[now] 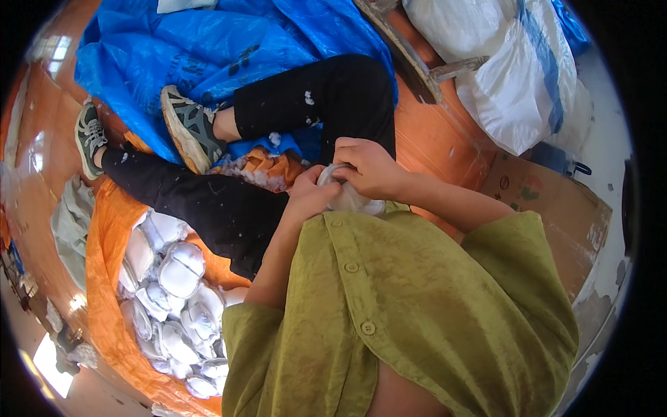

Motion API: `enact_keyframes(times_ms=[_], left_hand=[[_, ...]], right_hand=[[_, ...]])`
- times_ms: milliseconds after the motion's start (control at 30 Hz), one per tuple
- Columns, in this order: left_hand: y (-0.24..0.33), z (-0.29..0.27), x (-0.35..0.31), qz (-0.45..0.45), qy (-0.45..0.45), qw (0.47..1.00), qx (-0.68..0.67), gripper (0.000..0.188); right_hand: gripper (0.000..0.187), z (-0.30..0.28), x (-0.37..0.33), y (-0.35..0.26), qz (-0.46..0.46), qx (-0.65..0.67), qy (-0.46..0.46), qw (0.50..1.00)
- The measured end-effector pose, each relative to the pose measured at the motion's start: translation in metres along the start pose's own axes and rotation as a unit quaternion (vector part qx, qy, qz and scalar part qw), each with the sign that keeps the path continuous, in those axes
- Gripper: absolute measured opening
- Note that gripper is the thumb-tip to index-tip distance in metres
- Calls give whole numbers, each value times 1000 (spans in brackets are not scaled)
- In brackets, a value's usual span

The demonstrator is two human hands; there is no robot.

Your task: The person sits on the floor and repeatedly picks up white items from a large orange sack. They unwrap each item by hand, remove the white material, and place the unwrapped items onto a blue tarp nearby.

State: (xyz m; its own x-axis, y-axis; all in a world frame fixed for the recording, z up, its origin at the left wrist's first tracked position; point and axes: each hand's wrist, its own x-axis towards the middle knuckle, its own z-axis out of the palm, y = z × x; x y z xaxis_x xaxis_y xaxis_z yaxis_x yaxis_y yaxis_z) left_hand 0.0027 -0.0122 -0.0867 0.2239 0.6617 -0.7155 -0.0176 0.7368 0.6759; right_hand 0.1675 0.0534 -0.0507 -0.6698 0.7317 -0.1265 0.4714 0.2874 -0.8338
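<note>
Close in front of my green shirt, both hands work on a small white cloth piece (pixel 354 201) with a rounded edge. My left hand (pixel 310 194) pinches its left side. My right hand (pixel 368 167) grips its upper edge, fingers bent over the rim. The two hands nearly touch, and part of the cloth piece is hidden behind the fingers and against the shirt. To my left, an orange sack (pixel 104 278) lies open with several similar white padded pieces (pixel 182 270) heaped in it, rounded and seamed at the edges.
A blue tarp sheet (pixel 208 42) spreads beyond my bent legs. White fluff (pixel 257 174) lies on orange cloth between them. A wooden stool (pixel 410 55) stands at the far right, near white woven sacks (pixel 511 90). A cardboard box (pixel 549 215) sits by my right elbow.
</note>
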Motion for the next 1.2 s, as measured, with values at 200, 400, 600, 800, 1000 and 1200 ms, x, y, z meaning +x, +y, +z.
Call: enact_keyframes(times_ms=[200, 400, 600, 800, 1000, 1200], left_hand=[[18, 11, -3, 13, 86, 995, 52, 31], [12, 4, -4, -23, 59, 997, -37, 35], [28, -2, -5, 25, 31, 993, 111, 45], [14, 5, 2, 26, 50, 998, -16, 53], [8, 6, 3, 125, 8, 950, -286, 48], [13, -1, -7, 118, 9, 973, -199, 53]], right_hand=[[13, 7, 0, -6, 17, 23, 57, 998], [15, 8, 2, -3, 46, 46, 96, 993], [12, 11, 7, -8, -1, 29, 135, 990], [10, 14, 14, -5, -27, -15, 112, 993], [17, -1, 22, 10, 129, 219, 81, 964], [13, 1, 17, 11, 149, 337, 85, 926]])
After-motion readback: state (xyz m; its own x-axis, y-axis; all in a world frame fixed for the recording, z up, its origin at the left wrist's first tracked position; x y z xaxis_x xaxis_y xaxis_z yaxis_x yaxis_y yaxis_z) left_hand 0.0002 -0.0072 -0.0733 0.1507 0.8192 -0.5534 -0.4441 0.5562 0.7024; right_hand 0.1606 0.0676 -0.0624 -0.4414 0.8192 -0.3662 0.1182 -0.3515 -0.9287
